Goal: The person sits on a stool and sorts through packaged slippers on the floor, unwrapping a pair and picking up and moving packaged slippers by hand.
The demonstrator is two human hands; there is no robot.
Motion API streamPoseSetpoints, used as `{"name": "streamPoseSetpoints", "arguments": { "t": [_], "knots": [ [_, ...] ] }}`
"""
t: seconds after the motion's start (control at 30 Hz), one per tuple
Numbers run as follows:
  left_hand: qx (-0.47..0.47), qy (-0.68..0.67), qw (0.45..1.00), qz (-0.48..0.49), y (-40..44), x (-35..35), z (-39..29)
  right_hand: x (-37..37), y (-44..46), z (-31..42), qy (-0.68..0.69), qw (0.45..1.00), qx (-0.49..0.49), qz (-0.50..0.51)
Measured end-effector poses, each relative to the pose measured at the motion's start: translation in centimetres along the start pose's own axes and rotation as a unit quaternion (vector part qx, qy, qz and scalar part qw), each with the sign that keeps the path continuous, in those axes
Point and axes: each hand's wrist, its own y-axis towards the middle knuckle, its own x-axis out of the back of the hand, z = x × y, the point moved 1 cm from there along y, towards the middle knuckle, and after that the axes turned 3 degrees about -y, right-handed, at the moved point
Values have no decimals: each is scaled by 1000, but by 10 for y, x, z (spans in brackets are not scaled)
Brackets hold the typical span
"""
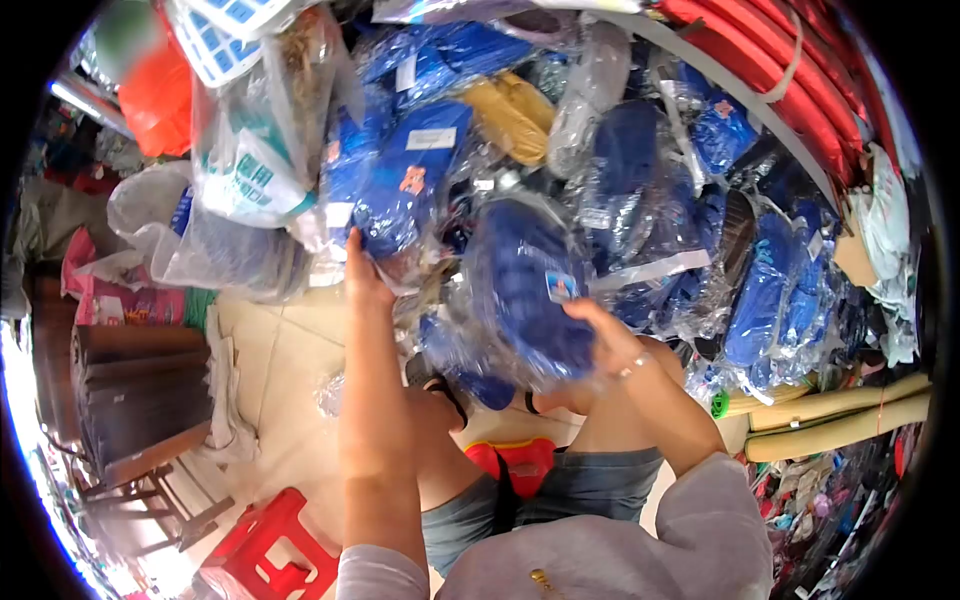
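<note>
My right hand is closed on the right edge of a dark blue slipper pair in clear plastic, which bears a small picture label. My left hand reaches up to the lower left edge of a brighter blue wrapped pair with a white label and an orange figure. Its thumb side shows against the plastic, but what its fingers do beneath is hidden. Yellow wrapped footwear lies behind the two pairs.
More wrapped blue footwear is heaped at the right, beside rolled yellow mats. Clear bags hang at upper left. A red stool stands at lower left on the tiled floor. Red padded goods line the upper right.
</note>
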Motion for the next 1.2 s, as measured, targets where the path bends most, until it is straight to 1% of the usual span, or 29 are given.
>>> {"name": "streamPoseSetpoints", "arguments": {
  "t": [0.03, 0.07, 0.1, 0.13, 0.17, 0.23, 0.33, 0.37, 0.4, 0.43, 0.47, 0.5, 0.53, 0.57, 0.6, 0.63, 0.67, 0.7, 0.73, 0.8, 0.83, 0.87, 0.9, 0.97, 1.03, 1.07, 1.1, 1.13, 1.2],
  "knots": [
    [1, 5, 1000, -7, 3, 5, 1, 19, -13, 0, -18, 999, -24, -14],
    [6, 51, 998, -35, 5, 10, 3, 33, -32, -3, -43, 998, -15, -39],
    [6, 38, 998, -48, 1, 6, 7, 44, -48, -2, -67, 996, -5, -65],
    [6, 43, 998, -49, 6, 10, 10, 46, -66, 6, -82, 996, -10, -25],
    [4, 49, 997, -51, 10, 12, 13, 50, -81, 10, -76, 996, 0, -34],
    [1, 32, 998, -45, 8, 3, 22, 61, -105, 18, -201, 965, 155, -65],
    [18, 27, 998, -49, 8, -3, 34, 88, -133, 44, -206, 944, 239, -94],
    [36, 11, 998, -53, 9, -1, 37, 132, -135, 53, -291, 904, 226, -219],
    [47, -8, 997, -56, 12, 2, 39, 113, -144, 67, -248, 894, 290, -235],
    [41, -6, 997, -63, 15, 3, 39, 134, -143, 77, -217, 900, 272, -263],
    [45, -8, 997, -56, 18, 7, 38, 152, -140, 89, -299, 848, 264, -350],
    [48, -10, 997, -52, 17, 10, 35, 174, -129, 98, -372, 799, 298, -366],
    [41, -18, 998, -43, 9, 3, 31, 209, -121, 102, -443, 754, 263, -408],
    [16, -15, 1000, -8, 7, 3, 25, 204, -112, 99, -445, 759, 261, -397],
    [-18, 2, 1000, 6, -1, -7, 20, 190, -109, 101, -564, 574, 371, -463],
    [-50, 20, 998, 17, -10, -14, 15, 171, -107, 101, -645, 352, 457, -500],
    [-47, 1, 998, 31, -9, -11, 8, 128, -102, 99, -635, 347, 495, -482],
    [-42, -18, 998, 46, -7, -7, 0, 100, -93, 94, -625, 374, 542, -419],
    [-12, -51, 995, 85, -6, -5, -9, 73, -81, 87, -608, 462, 535, -360],
    [-26, -60, 992, 109, -17, -12, -21, 44, -34, 63, -592, 618, 478, -199],
    [-40, -69, 987, 136, -19, -14, -25, 27, -8, 50, -572, 721, 370, -129],
    [-45, -92, 983, 154, -16, -11, -30, 19, 23, 32, -479, 836, 257, -68],
    [-49, -97, 983, 150, -16, -9, -34, 27, 65, 14, -437, 883, 171, -14],
    [-43, -125, 981, 145, -18, -8, -42, 17, 127, -5, -372, 927, 41, -34],
    [-25, -151, 978, 144, -13, -1, -45, 18, 186, -29, -206, 974, -26, -91],
    [-31, -154, 980, 124, -12, -2, -44, 23, 223, -43, -127, 982, -28, -137],
    [-37, -157, 981, 105, -13, -5, -43, 18, 233, -41, -130, 982, -31, -136],
    [-64, -116, 990, 51, -16, -12, -40, 10, 241, -38, -25, 992, 27, -120],
    [-61, -101, 993, 15, -11, -11, -38, 8, 259, -28, 173, 977, 111, -62]
  ]
}}
